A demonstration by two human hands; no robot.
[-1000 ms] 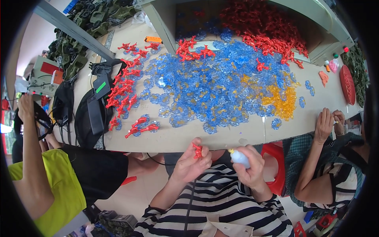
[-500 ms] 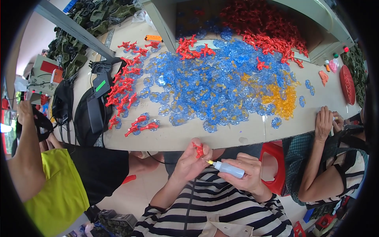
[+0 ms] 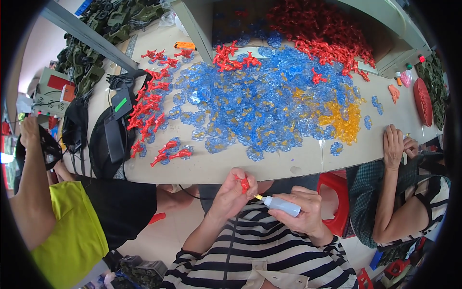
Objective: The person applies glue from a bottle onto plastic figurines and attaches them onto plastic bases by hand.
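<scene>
Small glossy red plastic figure [image 3: 245, 185] sits lower centre, pinched by the curled left hand [image 3: 231, 196]. Right hand [image 3: 307, 208] wraps round a pale-blue squeeze bottle [image 3: 285, 207], yellow tip [image 3: 259, 197] near the figure. Translucent blue plastic pieces [image 3: 250, 115] cover frame centre, amber pieces [image 3: 345, 123] at their right, red plastic pile [image 3: 322, 36] above.

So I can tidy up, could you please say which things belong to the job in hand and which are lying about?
Job, it seems:
red figure in left hand
squeeze bottle in right hand
blue pieces

Apparently lying about:
orange strip
black box
green toy vehicles
</scene>
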